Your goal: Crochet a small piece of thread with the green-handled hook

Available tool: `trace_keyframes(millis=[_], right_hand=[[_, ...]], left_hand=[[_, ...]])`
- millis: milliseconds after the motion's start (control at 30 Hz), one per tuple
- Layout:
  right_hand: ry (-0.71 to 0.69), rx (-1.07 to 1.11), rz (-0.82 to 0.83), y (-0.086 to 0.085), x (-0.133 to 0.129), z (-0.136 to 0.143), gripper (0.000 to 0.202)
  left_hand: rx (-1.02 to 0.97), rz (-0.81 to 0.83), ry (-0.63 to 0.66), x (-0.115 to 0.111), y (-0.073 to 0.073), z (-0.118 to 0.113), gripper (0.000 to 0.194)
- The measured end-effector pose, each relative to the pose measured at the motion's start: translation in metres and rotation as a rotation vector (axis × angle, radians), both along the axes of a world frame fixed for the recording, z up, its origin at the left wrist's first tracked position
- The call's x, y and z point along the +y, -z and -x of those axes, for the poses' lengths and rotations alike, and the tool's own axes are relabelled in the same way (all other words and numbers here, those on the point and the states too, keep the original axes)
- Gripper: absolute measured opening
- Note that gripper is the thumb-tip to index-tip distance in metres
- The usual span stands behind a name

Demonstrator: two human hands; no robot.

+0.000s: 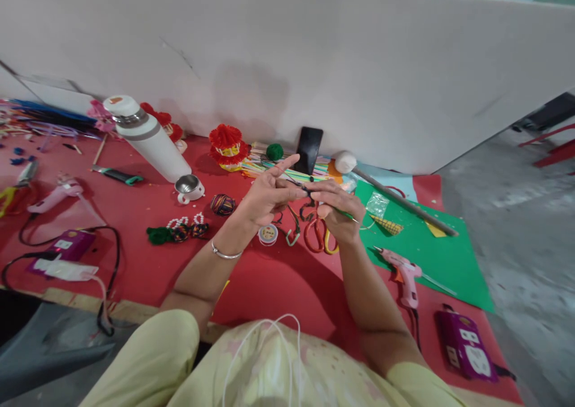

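My left hand point(265, 196), a bangle on its wrist, pinches a small dark yarn piece point(308, 193) between thumb and fingers. Its index finger is stretched out with a strand of yarn running from it. Close against it, my right hand point(336, 208) grips a thin crochet hook point(349, 216) with a green end. The hook's tip is hidden at the yarn piece. A dark multicoloured strand hangs below the hands. Under them lie scissors point(314, 237) with red and yellow handles and a small round spool point(268, 234). A multicoloured yarn ball point(223, 204) rests left of my left hand.
A white flask point(150, 143) and a metal cup point(189, 187) stand at left. A phone point(309, 149) leans on the white partition. Pink glue guns point(406, 275) lie on both sides, with corded purple power boxes point(467, 344). A grey rod point(404, 200) crosses the green sheet.
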State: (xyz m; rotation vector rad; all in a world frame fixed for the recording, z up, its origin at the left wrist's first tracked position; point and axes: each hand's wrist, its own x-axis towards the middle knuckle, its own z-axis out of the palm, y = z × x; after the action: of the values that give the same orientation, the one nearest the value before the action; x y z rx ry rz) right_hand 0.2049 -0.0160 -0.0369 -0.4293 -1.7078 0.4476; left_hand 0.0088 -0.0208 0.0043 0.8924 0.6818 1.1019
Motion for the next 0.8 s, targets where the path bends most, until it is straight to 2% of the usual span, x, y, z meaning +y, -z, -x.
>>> trace_keyframes(millis=[167,467,633,800], right_hand=[[-0.130,-0.034,0.025,-0.010,0.003,-0.009,0.030],[-0.179,-0.132,0.115,-0.018,-0.001,-0.022,0.029],[-0.204,-0.186,0.191,-0.021,-0.004,-0.030,0.027],[-0.247,-0.234,0.231,-0.031,-0.009,-0.036,0.024]], left_hand=[[0.056,0.012,0.044,0.001,-0.001,0.005,0.118],[0.106,-0.021,0.042,0.005,-0.001,0.009,0.108],[0.132,-0.041,0.073,0.006,0.001,0.012,0.097],[0.160,-0.038,0.108,0.006,-0.001,0.013,0.096]])
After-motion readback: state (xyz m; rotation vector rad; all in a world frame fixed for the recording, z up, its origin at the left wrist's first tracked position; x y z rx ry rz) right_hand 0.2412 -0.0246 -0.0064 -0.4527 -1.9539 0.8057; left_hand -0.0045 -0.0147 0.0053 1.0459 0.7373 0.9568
